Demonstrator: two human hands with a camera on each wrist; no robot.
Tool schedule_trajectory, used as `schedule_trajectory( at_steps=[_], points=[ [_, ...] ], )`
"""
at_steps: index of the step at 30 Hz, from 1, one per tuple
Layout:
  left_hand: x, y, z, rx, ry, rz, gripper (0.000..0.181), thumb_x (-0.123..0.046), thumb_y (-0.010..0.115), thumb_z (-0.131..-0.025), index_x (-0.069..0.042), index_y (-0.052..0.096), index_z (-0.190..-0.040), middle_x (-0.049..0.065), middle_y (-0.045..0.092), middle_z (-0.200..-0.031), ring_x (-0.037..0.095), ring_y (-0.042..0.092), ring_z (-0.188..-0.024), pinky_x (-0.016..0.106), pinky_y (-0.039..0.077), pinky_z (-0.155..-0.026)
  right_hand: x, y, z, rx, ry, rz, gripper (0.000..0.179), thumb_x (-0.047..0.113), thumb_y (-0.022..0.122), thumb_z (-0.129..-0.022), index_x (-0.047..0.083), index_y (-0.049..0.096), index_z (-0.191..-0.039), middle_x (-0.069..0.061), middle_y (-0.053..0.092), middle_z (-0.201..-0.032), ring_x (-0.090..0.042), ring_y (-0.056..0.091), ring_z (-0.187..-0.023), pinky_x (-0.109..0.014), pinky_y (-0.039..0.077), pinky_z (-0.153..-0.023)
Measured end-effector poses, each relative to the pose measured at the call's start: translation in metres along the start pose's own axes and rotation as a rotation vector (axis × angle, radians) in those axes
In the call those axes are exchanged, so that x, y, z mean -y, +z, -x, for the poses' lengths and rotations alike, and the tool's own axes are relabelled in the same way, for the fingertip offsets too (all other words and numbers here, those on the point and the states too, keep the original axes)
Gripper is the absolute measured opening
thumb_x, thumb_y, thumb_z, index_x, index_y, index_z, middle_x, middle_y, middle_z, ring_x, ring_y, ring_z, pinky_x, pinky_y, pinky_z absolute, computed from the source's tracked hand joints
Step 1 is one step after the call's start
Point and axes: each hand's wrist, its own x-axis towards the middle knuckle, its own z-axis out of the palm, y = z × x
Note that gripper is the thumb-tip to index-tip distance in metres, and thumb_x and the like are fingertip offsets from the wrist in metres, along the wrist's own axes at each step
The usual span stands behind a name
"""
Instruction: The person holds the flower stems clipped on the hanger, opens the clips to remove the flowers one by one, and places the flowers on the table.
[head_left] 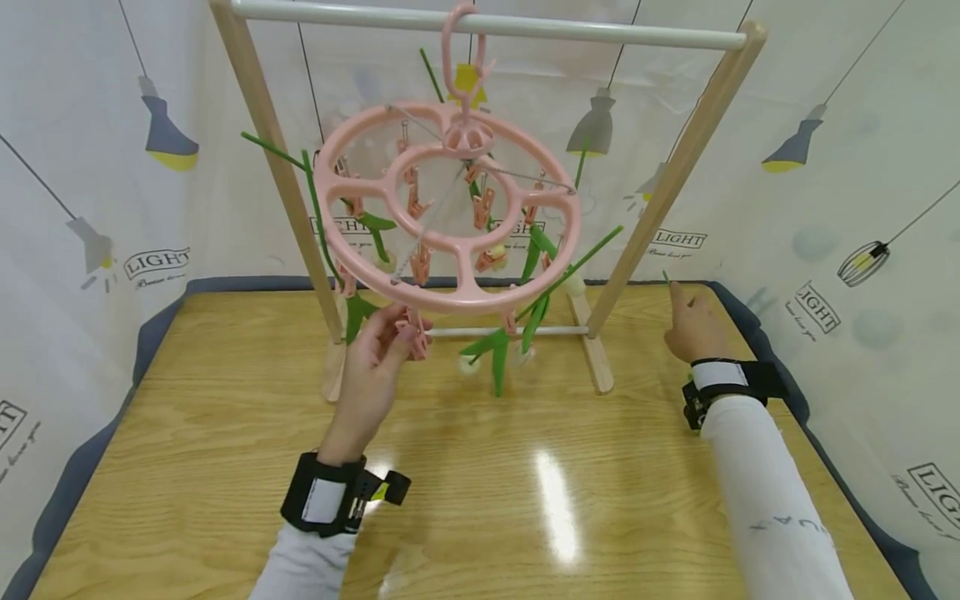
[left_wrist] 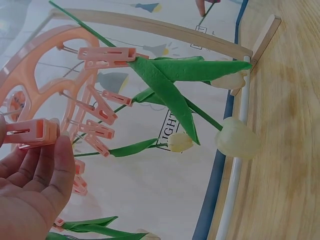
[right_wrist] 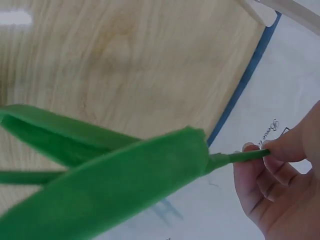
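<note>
A pink round clip hanger [head_left: 467,298] hangs by its hook from the white bar of a wooden stand. My left hand [head_left: 375,354] holds a pink clothespin [left_wrist: 31,131] at the hanger's near edge; no stem shows in that clip. Several white artificial tulips [left_wrist: 237,137] with green leaves hang head down from other clips. Off to the right, my right hand [head_left: 693,323] pinches the thin green stem [right_wrist: 250,155] of another artificial flower. Its broad green leaves [right_wrist: 120,180] fill the right wrist view, while its bloom is out of sight. In the head view most of this flower is hidden.
The stand has wooden legs [head_left: 675,179], a white top bar [head_left: 585,32] and a white lower rail [head_left: 551,331]. It stands on a wooden table [head_left: 480,500]. Behind and beside it hangs a white cloth [head_left: 825,208] printed with lamps. Green stems stick out around the hanger.
</note>
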Motion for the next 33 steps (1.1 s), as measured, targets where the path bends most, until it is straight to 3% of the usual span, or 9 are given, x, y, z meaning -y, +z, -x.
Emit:
schedule_trajectory(
  at_steps=[5, 11, 15, 21, 24, 27, 33],
  points=[
    [0.0, 0.0, 0.001, 0.0, -0.022, -0.011, 0.036, -0.01, 0.045, -0.102, 0.005, 0.045, -0.135, 0.019, 0.059, -0.108, 0.016, 0.06, -0.088, 0.012, 0.054, -0.074, -0.006, 0.015, 0.001, -0.025, 0.014, 0.02, 0.071, -0.003, 0.051, -0.086, -0.006, 0.019, -0.149, -0.048, 0.04, -0.118, -0.045, 0.054, -0.063, -0.047, 0.042, -0.046],
    [0.001, 0.0, 0.001, 0.003, -0.035, -0.015, 0.037, -0.011, 0.046, -0.102, 0.003, 0.045, -0.137, 0.024, 0.06, -0.111, 0.022, 0.062, -0.094, 0.012, 0.054, -0.076, -0.007, 0.032, 0.001, -0.001, 0.059, -0.036, 0.074, -0.005, 0.053, -0.086, -0.006, 0.015, -0.15, -0.048, 0.035, -0.127, -0.053, 0.055, -0.078, -0.054, 0.047, -0.056],
    [0.001, 0.0, 0.001, 0.002, -0.028, -0.009, 0.037, -0.011, 0.046, -0.102, 0.003, 0.045, -0.136, 0.02, 0.06, -0.109, 0.022, 0.061, -0.093, 0.013, 0.054, -0.075, -0.003, 0.042, 0.002, 0.011, 0.059, -0.061, 0.075, -0.007, 0.053, -0.087, -0.005, 0.014, -0.151, -0.045, 0.034, -0.127, -0.047, 0.055, -0.073, -0.049, 0.046, -0.053],
    [0.001, -0.001, 0.002, 0.003, -0.029, 0.001, 0.037, -0.01, 0.046, -0.102, 0.003, 0.044, -0.137, 0.018, 0.059, -0.11, 0.022, 0.061, -0.093, 0.013, 0.054, -0.075, -0.002, 0.063, 0.003, -0.001, 0.002, -0.016, 0.064, -0.006, 0.052, -0.089, -0.009, 0.024, -0.147, -0.041, 0.038, -0.119, -0.036, 0.053, -0.059, -0.043, 0.044, -0.046],
    [0.001, 0.0, 0.002, 0.005, -0.026, 0.019, 0.037, -0.009, 0.046, -0.102, 0.004, 0.043, -0.137, 0.015, 0.06, -0.109, 0.017, 0.061, -0.093, 0.013, 0.054, -0.075, -0.001, 0.07, 0.005, 0.042, 0.015, 0.002, 0.06, -0.001, 0.05, -0.09, -0.011, 0.026, -0.145, -0.043, 0.037, -0.122, -0.045, 0.059, -0.072, -0.055, 0.052, -0.056],
    [0.002, 0.0, 0.002, 0.007, -0.019, 0.038, 0.037, -0.009, 0.046, -0.102, 0.005, 0.043, -0.136, 0.008, 0.06, -0.107, 0.015, 0.061, -0.091, 0.013, 0.054, -0.075, 0.003, 0.073, 0.006, 0.094, 0.023, 0.011, 0.059, 0.003, 0.047, -0.091, -0.013, 0.025, -0.144, -0.044, 0.035, -0.125, -0.054, 0.059, -0.089, -0.065, 0.053, -0.072],
    [0.002, -0.001, 0.002, 0.004, -0.001, 0.052, 0.037, -0.008, 0.046, -0.102, 0.006, 0.043, -0.136, 0.003, 0.061, -0.104, 0.014, 0.061, -0.09, 0.012, 0.055, -0.075, 0.004, 0.082, 0.005, 0.104, -0.038, -0.028, 0.057, -0.003, 0.042, -0.088, -0.015, 0.03, -0.142, -0.045, 0.036, -0.123, -0.057, 0.054, -0.099, -0.066, 0.05, -0.08]
  ],
)
